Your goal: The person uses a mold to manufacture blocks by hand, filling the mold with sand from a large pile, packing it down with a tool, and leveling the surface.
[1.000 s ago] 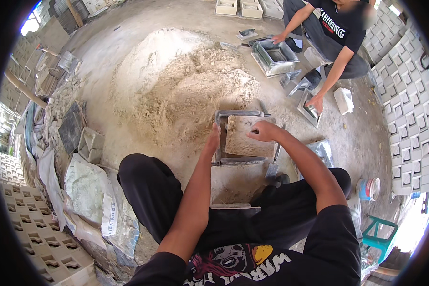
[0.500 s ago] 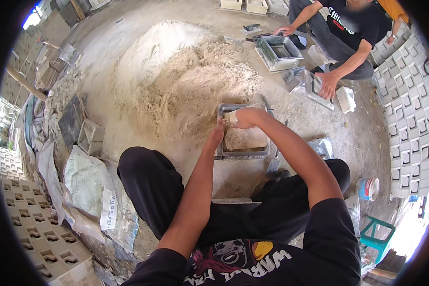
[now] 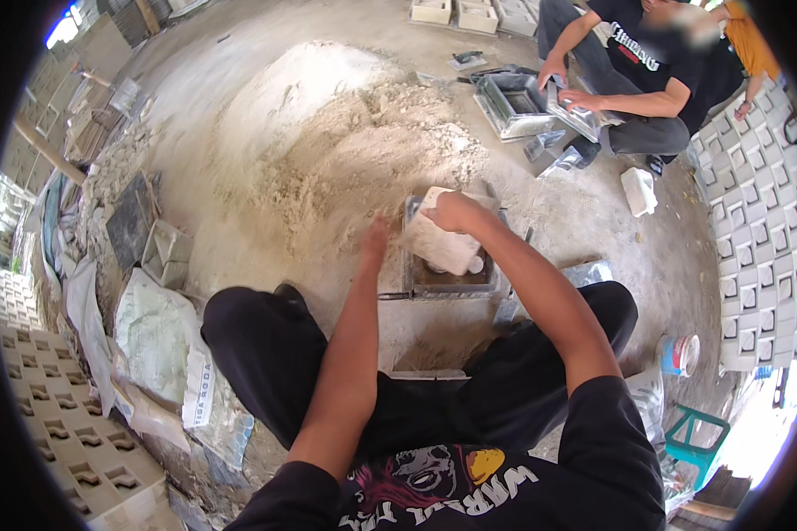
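Right hand [image 3: 452,212] now lifted, gripping pale sandy slab [image 3: 441,243], tilted over mould [image 3: 447,279]

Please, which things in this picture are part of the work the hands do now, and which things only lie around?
In the work:
right hand
pale block
square metal mould
left hand
sand pile

Lying around:
white sacks
stacked patterned blocks
small paint bucket
green stool
the other person's mould

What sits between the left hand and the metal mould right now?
Nothing visible. The left hand rests on the sandy ground just left of the metal mould; the right hand holds a pale block over it.
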The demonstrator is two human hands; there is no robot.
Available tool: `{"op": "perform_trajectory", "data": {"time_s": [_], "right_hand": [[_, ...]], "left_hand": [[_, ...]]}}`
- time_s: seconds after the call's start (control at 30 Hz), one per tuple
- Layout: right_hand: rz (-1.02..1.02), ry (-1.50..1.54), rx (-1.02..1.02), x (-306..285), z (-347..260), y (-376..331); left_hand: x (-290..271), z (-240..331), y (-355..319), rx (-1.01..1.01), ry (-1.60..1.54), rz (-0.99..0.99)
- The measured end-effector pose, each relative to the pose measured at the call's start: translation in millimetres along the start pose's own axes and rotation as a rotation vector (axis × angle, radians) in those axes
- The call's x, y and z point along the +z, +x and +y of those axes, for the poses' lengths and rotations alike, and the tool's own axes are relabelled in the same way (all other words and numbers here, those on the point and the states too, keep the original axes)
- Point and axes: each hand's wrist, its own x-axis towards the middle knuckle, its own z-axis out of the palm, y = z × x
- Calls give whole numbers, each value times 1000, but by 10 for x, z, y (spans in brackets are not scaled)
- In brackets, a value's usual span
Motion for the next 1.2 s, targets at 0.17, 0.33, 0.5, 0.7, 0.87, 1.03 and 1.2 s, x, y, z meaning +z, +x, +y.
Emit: {"op": "perform_trajectory", "data": {"time_s": [0.17,0.33,0.5,0.7,0.87,1.03,1.2], "right_hand": [[230,300,71,135,-196,321],[115,888,149,417,-737,568],[103,1183,236,932,-1191,976],[214,1114,348,2045,-1295,1398],[393,711,457,2407,-780,1607],[359,758,448,2220,-1170,1802],[360,775,440,2150,-1240,1543]], "left_hand": [[-303,-1,167,-15,-191,186],[-685,81,31,-169,-815,151],[-1123,-550,268,-230,-661,136],[-1102,-1045,268,-490,-503,242],[-671,-907,150,-503,-362,253],[-785,-1383,455,-524,-313,385],[-672,-1380,535,-360,-263,513]]}}
